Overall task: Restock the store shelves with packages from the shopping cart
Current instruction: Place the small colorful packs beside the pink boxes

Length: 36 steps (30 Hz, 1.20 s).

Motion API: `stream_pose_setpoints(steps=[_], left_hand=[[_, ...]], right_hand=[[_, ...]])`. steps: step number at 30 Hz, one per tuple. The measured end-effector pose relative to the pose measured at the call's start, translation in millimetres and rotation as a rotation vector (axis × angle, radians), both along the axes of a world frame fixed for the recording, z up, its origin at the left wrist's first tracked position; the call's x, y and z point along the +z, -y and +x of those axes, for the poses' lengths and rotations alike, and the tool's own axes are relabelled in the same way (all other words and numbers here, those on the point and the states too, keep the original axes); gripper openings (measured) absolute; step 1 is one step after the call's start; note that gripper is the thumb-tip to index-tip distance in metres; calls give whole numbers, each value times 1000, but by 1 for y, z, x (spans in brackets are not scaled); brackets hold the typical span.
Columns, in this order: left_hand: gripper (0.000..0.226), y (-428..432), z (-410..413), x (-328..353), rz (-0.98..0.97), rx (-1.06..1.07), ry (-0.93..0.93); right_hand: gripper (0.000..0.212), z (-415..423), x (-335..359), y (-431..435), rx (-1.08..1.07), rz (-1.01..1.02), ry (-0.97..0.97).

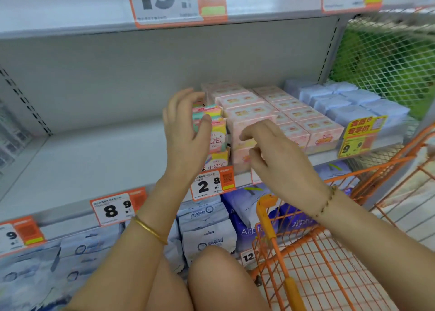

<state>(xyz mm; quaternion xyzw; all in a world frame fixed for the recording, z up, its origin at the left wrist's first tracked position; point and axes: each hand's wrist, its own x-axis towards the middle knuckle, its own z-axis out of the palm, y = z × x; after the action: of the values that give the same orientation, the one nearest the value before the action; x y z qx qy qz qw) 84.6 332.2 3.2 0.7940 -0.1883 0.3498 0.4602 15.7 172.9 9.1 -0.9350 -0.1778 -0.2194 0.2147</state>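
The left hand (186, 131) is held nearly flat, its fingers only slightly bent, against the left side of the stacked colourful packages (216, 141). These are set at the front edge of the shelf (82, 160), above the 2.8 price tag (209, 184). Nothing is gripped. The right hand (275, 155) is held with fingers loosely curled before the pink packages (249, 111); contact cannot be told. Bare shelf room lies left of the stack. The orange cart (267, 213) is seen at the lower right.

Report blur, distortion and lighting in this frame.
Head view: soft throughout, the 19.8 tag at the top most smeared, the 2.8 tag legible. Head view: the wide-angle lens bows the shelf edges and stretches the corners. Head view: flat, even light, no hard shadows or glare.
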Motion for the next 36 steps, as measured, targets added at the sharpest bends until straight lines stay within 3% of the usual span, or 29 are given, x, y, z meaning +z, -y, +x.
stream_pose_setpoints(steps=[3,6,10,13,18,21,26,32,36], left_hand=[[33,44,-27,-11,156,-179,134],[33,94,-44,-35,373,-413,104],[33,134,-55,-69,611,-600,20],[33,138,-53,-88,634,-620,-51],[38,136,-52,-98,584,-575,-176],[36,135,-51,-100,561,-537,-207],[37,136,-51,-101,550,-517,-245],[30,135,-51,-101,545,-506,-279],[29,135,-48,-103,537,-499,-297]], right_hand=[[19,-16,-8,36,-73,-70,-136],[11,-18,-34,84,-192,-193,-335],[37,-15,-78,142,-294,-429,-841],[27,-11,-111,165,-444,-603,-1082],[4,-6,-154,180,-630,-526,-1145],[33,-3,-188,181,-830,-454,-1066],[50,-1,-214,177,-988,-413,-1003],[58,9,-207,176,-896,-418,-1053],[19,9,-182,178,-657,-641,-1261]])
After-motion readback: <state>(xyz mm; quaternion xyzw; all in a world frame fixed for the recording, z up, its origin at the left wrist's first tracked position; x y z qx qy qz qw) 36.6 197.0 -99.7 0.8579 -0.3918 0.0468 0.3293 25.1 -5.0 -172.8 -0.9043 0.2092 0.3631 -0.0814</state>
